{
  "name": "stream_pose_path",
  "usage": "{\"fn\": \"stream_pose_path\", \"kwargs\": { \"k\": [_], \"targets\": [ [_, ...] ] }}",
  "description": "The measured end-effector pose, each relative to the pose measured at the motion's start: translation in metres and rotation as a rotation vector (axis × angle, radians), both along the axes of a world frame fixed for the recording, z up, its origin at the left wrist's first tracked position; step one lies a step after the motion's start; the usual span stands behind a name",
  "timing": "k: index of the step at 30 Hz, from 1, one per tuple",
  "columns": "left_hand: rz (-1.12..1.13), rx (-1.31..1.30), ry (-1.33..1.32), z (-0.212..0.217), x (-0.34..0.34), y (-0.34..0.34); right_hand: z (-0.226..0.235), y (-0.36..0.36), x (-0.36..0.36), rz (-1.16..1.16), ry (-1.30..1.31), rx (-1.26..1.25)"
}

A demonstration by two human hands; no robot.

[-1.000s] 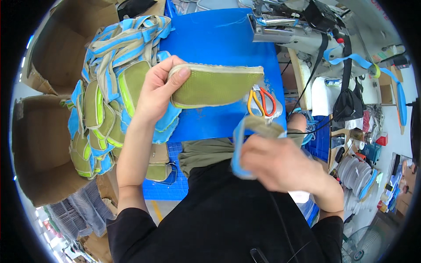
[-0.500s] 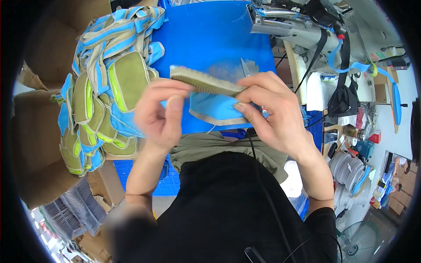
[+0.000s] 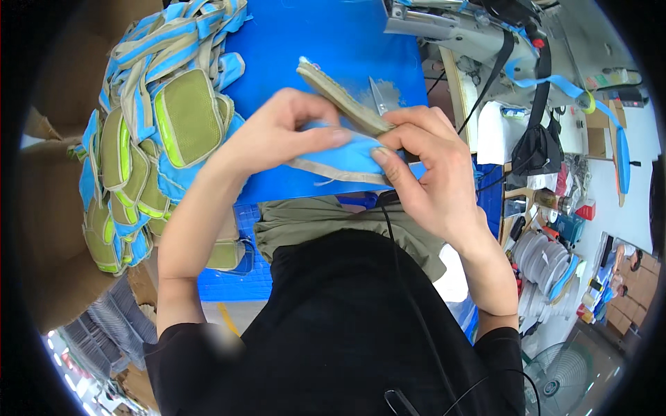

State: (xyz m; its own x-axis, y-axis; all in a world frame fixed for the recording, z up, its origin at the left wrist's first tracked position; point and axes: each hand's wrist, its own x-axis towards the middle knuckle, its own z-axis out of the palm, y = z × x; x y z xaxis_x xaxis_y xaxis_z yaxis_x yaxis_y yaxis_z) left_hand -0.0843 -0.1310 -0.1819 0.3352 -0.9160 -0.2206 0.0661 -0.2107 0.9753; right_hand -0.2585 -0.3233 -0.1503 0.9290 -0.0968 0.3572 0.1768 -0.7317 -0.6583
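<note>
Above the front of the blue table I hold a sewn fabric piece (image 3: 345,151), light blue inside with a thick olive, beige-edged side raised at the back. My right hand (image 3: 431,163) pinches its right end between thumb and fingers. At the other end my left hand (image 3: 291,128) is closed on the blue part, its thumb on top; the fingertips are partly hidden in the fold. A loose thread hangs from the lower beige edge. Behind the piece a pointed metal blade (image 3: 377,96) lies on the table beside a small heap of pale scraps (image 3: 393,94).
Several olive and blue sewn pieces (image 3: 187,118) are piled at the left, next to a cardboard box (image 3: 52,208). At the far right stands a sewing machine (image 3: 444,31). White rolls (image 3: 538,256) and a fan (image 3: 555,378) are at the right.
My left hand has moved right and up, onto the blue part of the piece. The olive side now stands up more steeply, its left end free of my fingers.
</note>
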Motion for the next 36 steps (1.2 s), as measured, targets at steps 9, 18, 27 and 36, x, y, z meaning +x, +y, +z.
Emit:
{"fn": "stream_pose_path", "kwargs": {
  "k": [9,18,27,36],
  "targets": [
    [0.077,-0.031,-0.859,0.059,-0.014,0.009,-0.006,0.000,-0.005,0.009,0.086,0.074],
    [0.044,-0.136,-0.867,0.051,-0.005,0.004,-0.012,0.002,-0.002,0.014,-0.003,0.135],
    [0.168,-0.009,-0.660,0.049,-0.025,0.017,-0.020,0.006,-0.006,0.005,-0.028,0.385],
    [0.177,-0.136,-0.740,0.050,-0.030,0.026,-0.022,0.011,-0.005,0.016,-0.119,0.309]
  ]
}}
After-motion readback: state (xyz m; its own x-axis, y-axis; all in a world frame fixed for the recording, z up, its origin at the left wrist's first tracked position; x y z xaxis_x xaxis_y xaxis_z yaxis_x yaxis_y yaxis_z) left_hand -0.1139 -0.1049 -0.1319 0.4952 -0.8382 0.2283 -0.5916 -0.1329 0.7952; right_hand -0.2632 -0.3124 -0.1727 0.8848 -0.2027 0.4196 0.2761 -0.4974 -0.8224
